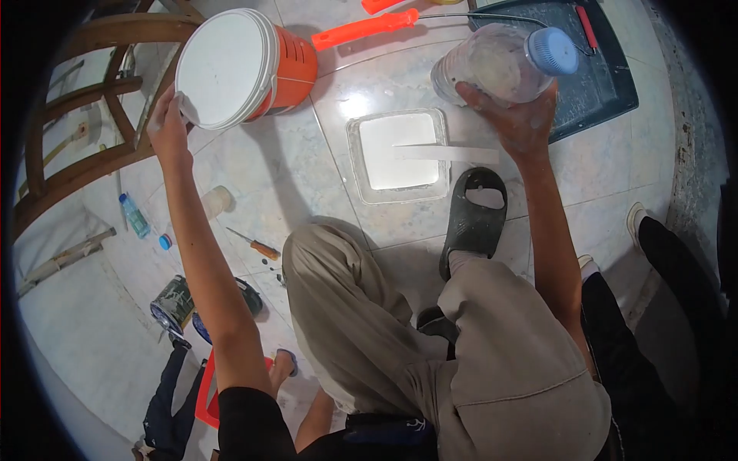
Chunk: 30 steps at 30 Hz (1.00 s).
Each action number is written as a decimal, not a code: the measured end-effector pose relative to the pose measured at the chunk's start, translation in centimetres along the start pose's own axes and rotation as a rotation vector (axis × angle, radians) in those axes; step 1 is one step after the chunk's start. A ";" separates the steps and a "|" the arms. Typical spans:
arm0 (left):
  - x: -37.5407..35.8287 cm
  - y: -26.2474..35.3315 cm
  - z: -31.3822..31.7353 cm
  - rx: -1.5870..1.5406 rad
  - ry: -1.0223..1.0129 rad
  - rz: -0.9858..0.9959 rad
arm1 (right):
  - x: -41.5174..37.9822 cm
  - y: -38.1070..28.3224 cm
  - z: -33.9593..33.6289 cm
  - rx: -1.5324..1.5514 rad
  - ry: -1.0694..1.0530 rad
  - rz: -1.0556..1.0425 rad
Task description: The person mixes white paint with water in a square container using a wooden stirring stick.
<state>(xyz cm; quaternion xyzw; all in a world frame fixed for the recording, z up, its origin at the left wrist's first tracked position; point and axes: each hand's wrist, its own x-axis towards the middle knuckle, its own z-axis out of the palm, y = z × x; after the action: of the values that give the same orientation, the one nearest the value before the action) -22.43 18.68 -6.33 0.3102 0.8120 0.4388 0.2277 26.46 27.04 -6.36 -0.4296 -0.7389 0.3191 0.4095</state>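
Observation:
My left hand (168, 127) touches the rim of an orange bucket with a white lid (223, 69), its fingers at the lid's lower left edge. The bucket is tilted, with its lid towards me. My right hand (523, 123) is wrapped round a large clear plastic bottle with a blue cap (492, 65). On the floor between my hands stands a square clear container of white paint (398, 152). A white flat stick (461, 154) lies across its right edge.
A paint roller handle (365, 31) and a dark tray (600, 84) are at the top. A wooden frame (46, 184) stands left. A screwdriver (264, 249), small bottle (135, 217) and cans (175, 301) lie lower left. Other people's legs show at the right and lower left.

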 end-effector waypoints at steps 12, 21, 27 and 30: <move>1.7 6.3 7.7 1.001 -0.367 0.836 | -2.1 0.2 0.7 -0.013 -0.024 0.099; 2.3 7.0 7.4 0.953 -0.393 0.853 | -2.0 0.1 1.4 0.015 -0.082 0.082; 1.8 6.7 7.5 0.948 -0.351 0.927 | -2.4 -0.3 2.2 -0.109 -0.116 0.011; 1.8 6.6 7.7 0.944 -0.361 0.907 | -2.9 -0.8 2.5 -0.135 -0.079 0.036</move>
<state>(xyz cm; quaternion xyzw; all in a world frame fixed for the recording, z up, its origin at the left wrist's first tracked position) -16.74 27.08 -4.79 0.7546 0.6554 0.0308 -0.0066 24.81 23.77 -7.84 -0.4565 -0.7665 0.2924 0.3442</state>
